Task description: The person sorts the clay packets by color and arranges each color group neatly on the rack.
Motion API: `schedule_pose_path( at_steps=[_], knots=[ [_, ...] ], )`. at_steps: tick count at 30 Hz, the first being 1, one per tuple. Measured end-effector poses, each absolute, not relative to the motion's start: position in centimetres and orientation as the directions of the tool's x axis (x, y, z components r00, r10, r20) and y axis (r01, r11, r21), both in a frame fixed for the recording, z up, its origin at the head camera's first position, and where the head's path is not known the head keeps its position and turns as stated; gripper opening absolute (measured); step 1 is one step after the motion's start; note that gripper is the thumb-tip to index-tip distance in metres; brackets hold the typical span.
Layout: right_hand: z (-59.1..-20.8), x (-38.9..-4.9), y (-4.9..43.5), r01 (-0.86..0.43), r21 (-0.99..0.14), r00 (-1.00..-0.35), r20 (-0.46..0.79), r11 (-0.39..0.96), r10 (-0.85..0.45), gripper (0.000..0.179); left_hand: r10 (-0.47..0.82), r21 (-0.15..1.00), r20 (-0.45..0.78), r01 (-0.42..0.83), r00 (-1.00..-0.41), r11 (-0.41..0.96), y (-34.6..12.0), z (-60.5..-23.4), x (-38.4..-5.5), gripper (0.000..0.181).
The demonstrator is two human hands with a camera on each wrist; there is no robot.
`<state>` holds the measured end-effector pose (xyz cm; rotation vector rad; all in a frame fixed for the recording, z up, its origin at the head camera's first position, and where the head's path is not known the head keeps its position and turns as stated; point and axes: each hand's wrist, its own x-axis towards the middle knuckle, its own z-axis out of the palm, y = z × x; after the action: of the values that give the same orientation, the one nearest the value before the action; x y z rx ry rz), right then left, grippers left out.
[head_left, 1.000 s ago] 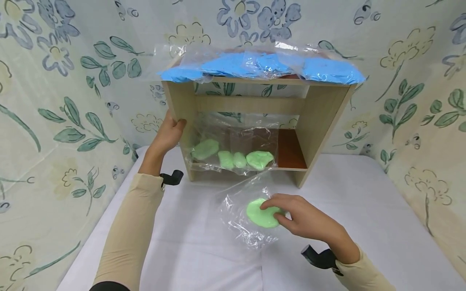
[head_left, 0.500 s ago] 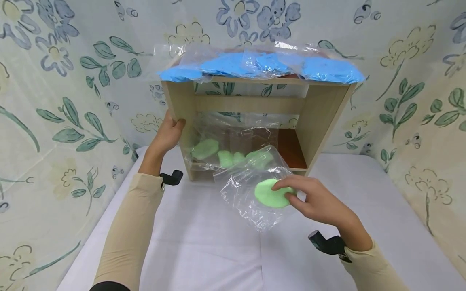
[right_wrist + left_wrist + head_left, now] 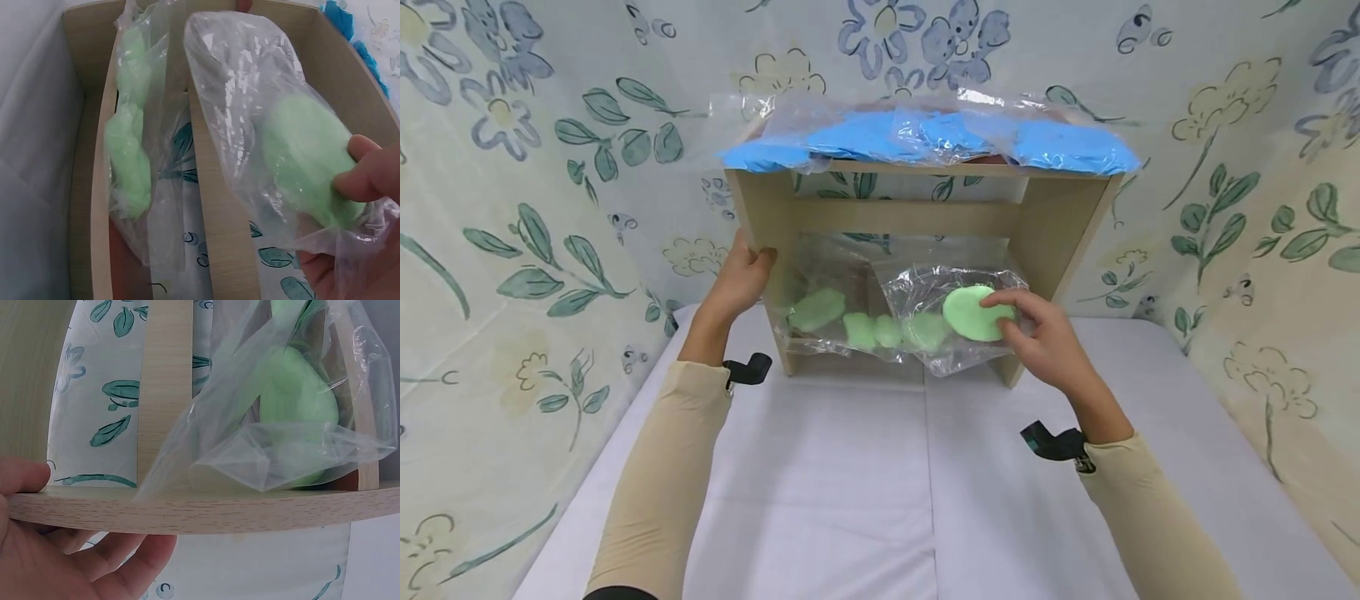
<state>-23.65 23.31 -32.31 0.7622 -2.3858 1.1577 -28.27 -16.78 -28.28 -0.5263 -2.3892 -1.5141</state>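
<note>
My right hand (image 3: 1043, 340) pinches a clear plastic bag holding a flat, round light-green lump (image 3: 972, 313), which looks like soft clay. It is held at the open front of a small wooden shelf unit (image 3: 1063, 221), overlapping the lower compartment's right half. In the right wrist view the thumb presses the lump (image 3: 306, 156) through the plastic, fingers behind it. My left hand (image 3: 741, 282) grips the unit's left side panel; in the left wrist view thumb and fingers lie on either side of its edge (image 3: 206, 515). Other bagged green lumps (image 3: 817, 310) rest along the lower shelf.
Bags with flat blue contents (image 3: 880, 133) lie along the unit's top, drooping over its front edge. A crossbar (image 3: 910, 217) spans the back. White cloth (image 3: 820, 467) covers the table, and flower-patterned fabric (image 3: 535, 283) hangs behind and at both sides.
My right hand has carried the bagged green lump up and forward from above the table to the lower compartment's front. The left hand keeps its grip on the side panel.
</note>
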Motion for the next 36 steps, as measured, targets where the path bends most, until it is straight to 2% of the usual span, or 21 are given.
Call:
schedule_pose_path(
  at_steps=[4, 6, 8, 11, 13, 16, 26, 30, 33, 36],
  knots=[
    [-32.7, -25.3, 22.6, -0.629, -0.576, -0.755, 0.612, 0.522, -0.235, 0.033, 0.167, 0.813, 0.405, 0.438, -0.899, 0.385, -16.8, -27.9, -27.8, 0.054],
    [-32.8, -26.0, 22.3, -0.589, -0.590, -0.784, 0.583, 0.553, -0.213, 0.034, 0.164, 0.814, 0.408, 0.440, -0.898, 0.380, -17.0, -28.3, -28.3, 0.055],
    [-33.0, -26.8, 22.1, -0.496, -0.621, -0.852, 0.482, 0.606, -0.204, 0.035, 0.160, 0.816, 0.409, 0.439, -0.898, 0.375, -17.4, -29.0, -29.2, 0.053],
    [-33.1, -27.6, 21.9, -0.294, -0.647, -0.955, 0.227, 0.704, -0.190, 0.041, 0.150, 0.818, 0.410, 0.436, -0.900, 0.376, -17.8, -29.8, -30.0, 0.054],
    [-33.3, -28.0, 21.9, -0.188, -0.647, -0.981, 0.083, 0.739, -0.177, 0.045, 0.146, 0.817, 0.408, 0.432, -0.901, 0.382, -17.9, -30.0, -30.1, 0.053],
    [-33.7, -28.2, 22.1, -0.104, -0.668, -0.987, -0.022, 0.737, -0.160, 0.046, 0.146, 0.817, 0.400, 0.424, -0.905, 0.390, -17.7, -29.5, -29.7, 0.054],
    [-33.7, -27.8, 22.1, -0.030, -0.806, -0.968, -0.123, 0.590, -0.217, 0.047, 0.170, 0.813, 0.396, 0.430, -0.903, 0.392, -16.5, -27.4, -27.5, 0.053],
    [-33.9, -28.4, 22.1, -0.047, -0.832, -0.974, -0.084, 0.553, -0.209, 0.048, 0.175, 0.813, 0.404, 0.440, -0.898, 0.382, -16.5, -27.4, -27.5, 0.053],
    [-34.1, -29.4, 22.0, -0.083, -0.801, -0.981, -0.039, 0.593, -0.189, 0.048, 0.174, 0.807, 0.412, 0.447, -0.894, 0.386, -16.5, -27.4, -27.5, 0.053],
    [-34.2, -30.2, 21.9, -0.134, -0.675, -0.985, 0.009, 0.725, -0.173, 0.049, 0.171, 0.806, 0.404, 0.438, -0.899, 0.398, -16.5, -27.4, -27.4, 0.055]
  ],
)
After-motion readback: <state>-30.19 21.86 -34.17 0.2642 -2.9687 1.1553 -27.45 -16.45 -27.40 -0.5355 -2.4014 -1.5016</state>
